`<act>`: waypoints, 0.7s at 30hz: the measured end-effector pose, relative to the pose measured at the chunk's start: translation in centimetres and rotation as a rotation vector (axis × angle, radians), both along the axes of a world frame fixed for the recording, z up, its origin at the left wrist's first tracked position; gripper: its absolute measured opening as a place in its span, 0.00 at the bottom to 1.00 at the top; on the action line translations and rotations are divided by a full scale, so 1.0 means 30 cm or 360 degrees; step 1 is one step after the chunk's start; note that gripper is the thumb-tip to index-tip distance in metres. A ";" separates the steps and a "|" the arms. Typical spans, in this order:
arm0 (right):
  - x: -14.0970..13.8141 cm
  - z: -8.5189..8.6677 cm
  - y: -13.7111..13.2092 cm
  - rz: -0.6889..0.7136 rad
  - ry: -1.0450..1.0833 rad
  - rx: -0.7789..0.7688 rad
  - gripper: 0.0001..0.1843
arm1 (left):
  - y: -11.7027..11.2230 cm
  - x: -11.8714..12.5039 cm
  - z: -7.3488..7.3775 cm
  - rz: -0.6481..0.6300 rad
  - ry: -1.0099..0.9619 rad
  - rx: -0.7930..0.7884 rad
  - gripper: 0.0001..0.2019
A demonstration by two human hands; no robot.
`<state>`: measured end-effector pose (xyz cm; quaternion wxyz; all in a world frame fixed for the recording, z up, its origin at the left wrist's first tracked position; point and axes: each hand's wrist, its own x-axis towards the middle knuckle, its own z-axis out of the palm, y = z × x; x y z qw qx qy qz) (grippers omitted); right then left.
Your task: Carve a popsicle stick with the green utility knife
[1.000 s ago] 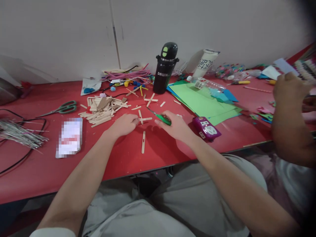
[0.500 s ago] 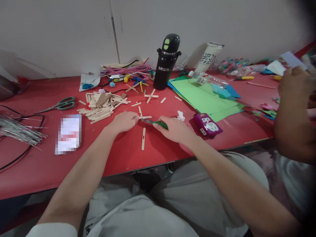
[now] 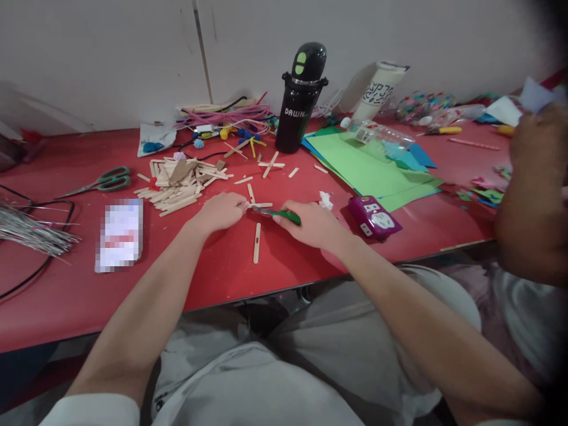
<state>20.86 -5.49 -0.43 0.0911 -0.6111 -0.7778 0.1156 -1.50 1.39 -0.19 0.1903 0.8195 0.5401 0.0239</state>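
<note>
My left hand [image 3: 222, 210] pinches one end of a wooden craft stick [image 3: 265, 205] against the table. The green utility knife [image 3: 287, 216] is gripped in my right hand [image 3: 316, 223], its blade [image 3: 261, 210] pointing left and meeting the stick near my left fingertips. Another craft stick [image 3: 251, 193] lies just behind, at an angle. Nearer to me rests a stick with a small slot cut through it [image 3: 257, 244]. Past my left hand spreads a pile of loose craft sticks [image 3: 184, 180], and two crossed sticks [image 3: 271, 165] lie farther back.
Scissors [image 3: 106, 180] and a phone [image 3: 119, 235] lie left. At the back stands a black bottle [image 3: 298, 106]. Green paper sheets [image 3: 368, 163], a clear plastic bottle [image 3: 386, 137] and a purple pouch [image 3: 375, 218] are right of my hands. Another person's arm [image 3: 532, 195] reaches in at far right.
The whole view has shifted slightly, so things sit a little higher in the picture. Both hands keep their hold, with the knife blade still at the stick.
</note>
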 end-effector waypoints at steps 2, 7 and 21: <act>0.000 0.001 -0.001 -0.0003 0.0001 -0.0007 0.16 | 0.000 0.000 0.001 0.0001 0.0007 -0.0010 0.16; -0.001 0.004 -0.004 0.0004 0.0036 -0.0019 0.15 | 0.001 0.001 0.002 0.0005 0.0009 -0.0016 0.15; -0.001 0.002 -0.003 0.0014 0.0006 -0.0001 0.16 | 0.004 0.005 0.003 -0.0013 0.0002 -0.0023 0.15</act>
